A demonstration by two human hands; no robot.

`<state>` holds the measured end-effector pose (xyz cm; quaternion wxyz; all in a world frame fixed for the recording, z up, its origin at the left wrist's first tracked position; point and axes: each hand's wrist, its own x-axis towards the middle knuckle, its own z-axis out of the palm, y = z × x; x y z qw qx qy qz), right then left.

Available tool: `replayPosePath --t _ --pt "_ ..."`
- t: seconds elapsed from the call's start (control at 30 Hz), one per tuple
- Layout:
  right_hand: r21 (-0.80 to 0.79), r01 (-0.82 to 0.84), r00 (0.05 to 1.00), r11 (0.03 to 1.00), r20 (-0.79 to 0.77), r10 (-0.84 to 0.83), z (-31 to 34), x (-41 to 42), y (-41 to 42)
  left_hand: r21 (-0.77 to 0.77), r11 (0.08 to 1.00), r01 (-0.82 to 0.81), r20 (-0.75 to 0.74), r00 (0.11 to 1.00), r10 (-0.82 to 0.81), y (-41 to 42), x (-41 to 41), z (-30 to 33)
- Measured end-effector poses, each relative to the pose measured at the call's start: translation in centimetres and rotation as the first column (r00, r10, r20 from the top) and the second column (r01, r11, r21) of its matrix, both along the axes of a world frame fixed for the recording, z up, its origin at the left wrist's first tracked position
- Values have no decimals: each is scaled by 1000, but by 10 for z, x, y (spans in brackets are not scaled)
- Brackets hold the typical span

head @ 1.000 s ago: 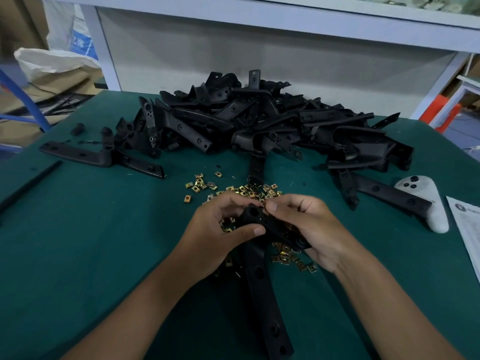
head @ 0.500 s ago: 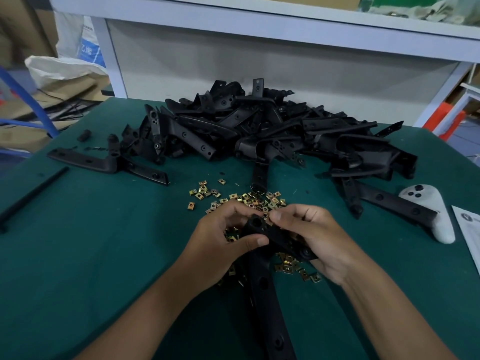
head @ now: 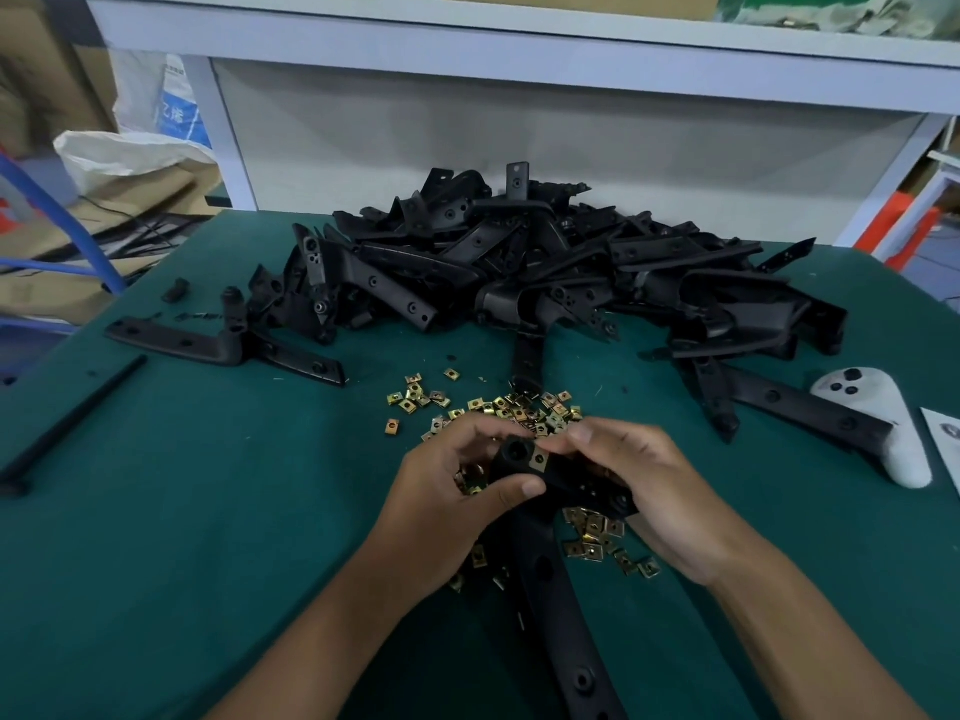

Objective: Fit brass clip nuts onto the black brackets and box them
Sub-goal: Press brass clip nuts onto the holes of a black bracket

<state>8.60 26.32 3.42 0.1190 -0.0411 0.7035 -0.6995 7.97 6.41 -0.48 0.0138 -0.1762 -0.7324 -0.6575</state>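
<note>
- Left hand (head: 447, 504) grips the upper end of the black bracket (head: 550, 579), thumb lying across its near face, fingers curled over its far side.
- Right hand (head: 641, 493) holds the same bracket from the opposite side, index finger and thumb pinched at its top corner on a brass clip nut (head: 540, 458).
- Both forearms are bare and converge on the bracket from below.

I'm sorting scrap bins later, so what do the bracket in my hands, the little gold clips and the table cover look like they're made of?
Bracket: probably moulded plastic, matte black, with rounded edges and no glint.
Clip nuts: thin stamped metal with a brass-coloured shine; whether plated or solid brass cannot be told.
Table cover: dull green, felt-like or rubbery mat; unclear which.
</note>
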Motion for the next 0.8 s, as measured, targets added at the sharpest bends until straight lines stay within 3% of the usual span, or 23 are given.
replayPosePath --t 0.1,0.17,0.27,0.47,0.8 --pt "-210 -2 988 978 149 34 -7 -7 3 45 998 52 37 998 -54 1 0 1" --pt "-373 93 968 923 251 4 -11 -12 4 51 998 48 42 998 -50 1 0 4" --pt "-496 253 938 831 335 -86 -14 -18 10 27 1000 15 52 999 -16 0 -1 5" --pt "-554 181 951 813 310 0 -18 -18 11 9 1000 21 85 996 -22 -3 0 8" --pt "-467 252 935 847 344 -88 -20 -21 11 285 959 -1 223 973 -65 -2 -2 1"
